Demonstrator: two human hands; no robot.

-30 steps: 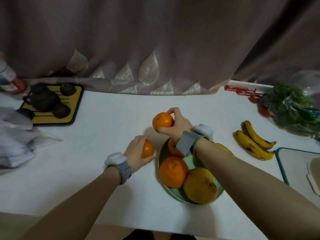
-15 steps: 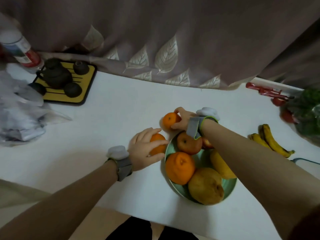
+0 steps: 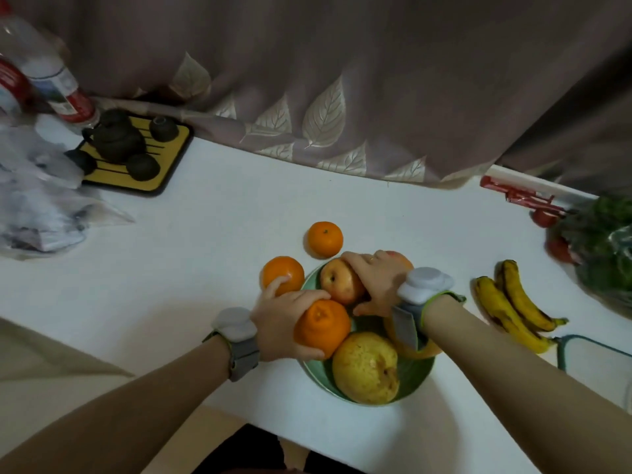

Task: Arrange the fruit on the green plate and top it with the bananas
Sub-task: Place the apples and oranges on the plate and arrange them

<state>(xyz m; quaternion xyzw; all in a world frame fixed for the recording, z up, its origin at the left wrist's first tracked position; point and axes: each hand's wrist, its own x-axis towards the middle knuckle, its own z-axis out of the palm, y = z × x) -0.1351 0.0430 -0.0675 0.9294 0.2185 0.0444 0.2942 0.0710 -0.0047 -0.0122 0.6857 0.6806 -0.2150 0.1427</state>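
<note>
The green plate [image 3: 415, 376] holds a large orange [image 3: 325, 331], a reddish apple [image 3: 337, 278], a yellow pear [image 3: 367, 369] and another yellow fruit [image 3: 405, 347] partly under my right wrist. My left hand [image 3: 278, 325] is wrapped around the large orange from its left side. My right hand [image 3: 374, 285] lies over the apple with fingers and thumb closed on it. A second red fruit [image 3: 399, 258] peeks out behind that hand. Two small oranges rest on the table: one [image 3: 325, 239] behind the plate, one [image 3: 284, 273] at its left rim. Two bananas [image 3: 513, 302] lie to the right.
A yellow tray with a dark tea set [image 3: 131, 155] and bottles [image 3: 51, 80] stand far left, with a plastic bag [image 3: 34, 206] below them. Bagged greens [image 3: 602, 254] and a red tool [image 3: 519, 196] sit far right. A teal-rimmed board [image 3: 595, 364] lies near the bananas. The table's front edge runs close to me.
Both hands put their small oranges down on the table beside the plate. My left hand moved onto the large orange and my right onto the apple.
</note>
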